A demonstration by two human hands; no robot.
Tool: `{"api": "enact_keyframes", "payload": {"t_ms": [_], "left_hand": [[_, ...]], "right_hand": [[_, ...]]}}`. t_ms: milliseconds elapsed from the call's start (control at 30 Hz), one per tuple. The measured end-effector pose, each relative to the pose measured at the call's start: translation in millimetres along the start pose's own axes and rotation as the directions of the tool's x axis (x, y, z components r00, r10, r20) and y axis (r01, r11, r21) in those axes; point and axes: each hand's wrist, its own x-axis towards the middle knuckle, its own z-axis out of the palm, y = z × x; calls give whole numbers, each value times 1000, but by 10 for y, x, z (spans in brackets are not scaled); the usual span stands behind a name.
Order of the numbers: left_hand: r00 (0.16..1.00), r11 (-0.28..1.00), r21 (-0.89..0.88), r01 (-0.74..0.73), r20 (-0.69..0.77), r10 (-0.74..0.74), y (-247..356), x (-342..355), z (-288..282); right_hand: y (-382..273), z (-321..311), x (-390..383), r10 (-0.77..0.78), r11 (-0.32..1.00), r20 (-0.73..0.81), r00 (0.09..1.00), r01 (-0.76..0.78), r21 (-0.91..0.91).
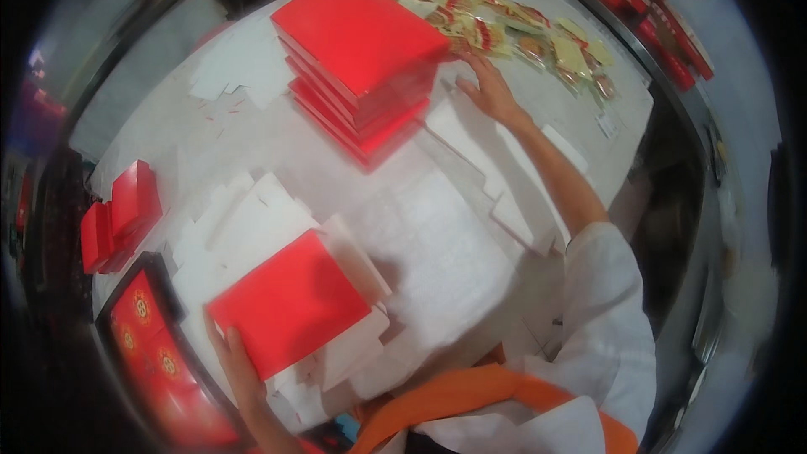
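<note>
A flat red cardboard box (294, 298) lies near me on the table, on top of white card sheets, with white flaps sticking out along its right side. My left hand (236, 360) grips its left edge, fingers against the side. Farther off stands a tall, slightly uneven stack of red boxes (361, 34). My right hand (489, 88) is stretched out by the stack's right corner, fingers apart and holding nothing. Whether its fingertips touch the corner I cannot tell.
Many small clear-wrapped packets (513, 29) spread over the far right of the white table (626, 113). White cut cards (244, 67) lie left of the stack, larger white sheets (496, 160) to its right. Small red boxes (134, 202) sit at left, above a dark-framed red panel (160, 345).
</note>
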Motion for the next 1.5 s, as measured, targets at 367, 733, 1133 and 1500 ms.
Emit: {"api": "enact_keyframes", "payload": {"t_ms": [367, 733, 1133, 1500], "left_hand": [[982, 972, -155, 179, -26, -185, -227, 55, -90], [957, 851, -460, 255, -3, -289, -438, -151, -170], [980, 924, -383, -18, -192, -60, -406, -554, -103], [980, 912, -410, 21, -174, -101, -428, -663, -89]], "right_hand": [[1248, 975, 937, 167, 961, 461, 872, -41, -272], [464, -1222, -178, 584, 376, 121, 803, -400, 836], [-2729, -394, -751, 160, 100, 698, 698, -715, 692], [-2691, -298, -900, -144, 759, 742, 655, -408, 507]]}}
